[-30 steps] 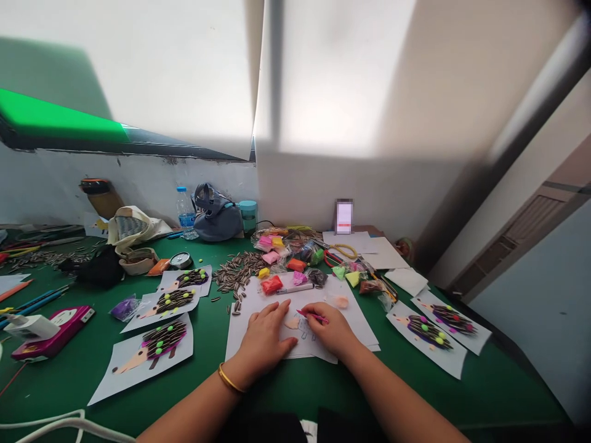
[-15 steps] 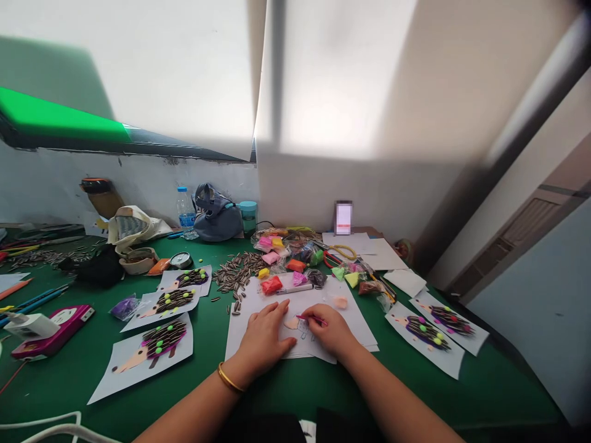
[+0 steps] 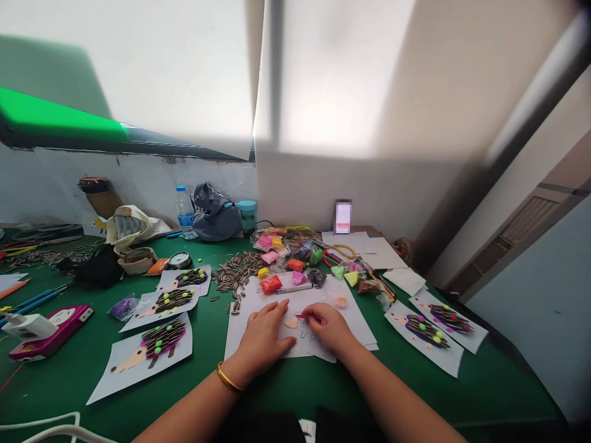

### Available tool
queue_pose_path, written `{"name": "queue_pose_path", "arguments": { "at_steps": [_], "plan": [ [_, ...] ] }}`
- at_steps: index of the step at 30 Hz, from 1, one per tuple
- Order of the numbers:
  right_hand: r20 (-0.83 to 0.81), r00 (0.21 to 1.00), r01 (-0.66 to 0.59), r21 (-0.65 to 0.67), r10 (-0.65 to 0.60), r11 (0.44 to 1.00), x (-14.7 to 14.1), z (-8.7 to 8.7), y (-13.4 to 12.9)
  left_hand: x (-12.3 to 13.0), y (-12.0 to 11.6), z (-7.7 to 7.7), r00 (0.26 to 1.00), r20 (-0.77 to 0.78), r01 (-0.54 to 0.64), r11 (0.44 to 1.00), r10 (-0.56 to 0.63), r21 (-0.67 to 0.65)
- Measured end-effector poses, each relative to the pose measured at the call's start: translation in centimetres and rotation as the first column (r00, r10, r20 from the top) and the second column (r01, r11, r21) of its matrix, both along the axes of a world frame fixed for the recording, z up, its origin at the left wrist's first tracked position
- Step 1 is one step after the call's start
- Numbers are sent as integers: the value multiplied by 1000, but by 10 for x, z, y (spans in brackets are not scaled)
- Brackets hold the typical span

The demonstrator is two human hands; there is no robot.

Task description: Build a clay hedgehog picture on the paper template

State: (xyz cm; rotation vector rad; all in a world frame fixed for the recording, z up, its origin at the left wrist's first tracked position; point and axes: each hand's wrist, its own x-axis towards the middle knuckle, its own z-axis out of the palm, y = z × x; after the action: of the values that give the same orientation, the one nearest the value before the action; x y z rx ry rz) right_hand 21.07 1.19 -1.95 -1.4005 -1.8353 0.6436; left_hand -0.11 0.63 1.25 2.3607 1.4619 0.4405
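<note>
My left hand (image 3: 264, 332) lies spread on the left part of a white sheet of paper (image 3: 241, 338). My right hand (image 3: 330, 329) pinches a thin pink stick-like tool (image 3: 302, 316), its tip over an outlined hedgehog drawing (image 3: 305, 329). Peach clay (image 3: 292, 322) covers the drawing's head, between my two hands. Just beyond my right hand is a lump of peach clay (image 3: 340, 301) on the paper. A marker pen (image 3: 294, 288) rests across the sheet farther back, with a red clay packet (image 3: 271, 285) beside it.
Sunflower seeds (image 3: 236, 271) are heaped behind my left hand. Finished hedgehog pictures lie at left (image 3: 143, 357) and right (image 3: 425, 335). Several clay packets (image 3: 295, 264) and scissors (image 3: 344, 251) are at the back. A phone (image 3: 343, 218) leans on the wall. A pink power strip (image 3: 53, 335) sits at left.
My right hand has shifted very slightly, and the pink tool's tip stays over the drawing near the peach clay. My left hand keeps its place on the paper.
</note>
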Motion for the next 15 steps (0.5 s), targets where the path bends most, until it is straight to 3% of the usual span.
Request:
{"name": "queue_pose_path", "arguments": {
  "at_steps": [15],
  "plan": [
    [33,999,-13,-27,14,1000,-1,5,-2,-1,1,-2,1000,-7,4,1000,-4,9]
  ]
}}
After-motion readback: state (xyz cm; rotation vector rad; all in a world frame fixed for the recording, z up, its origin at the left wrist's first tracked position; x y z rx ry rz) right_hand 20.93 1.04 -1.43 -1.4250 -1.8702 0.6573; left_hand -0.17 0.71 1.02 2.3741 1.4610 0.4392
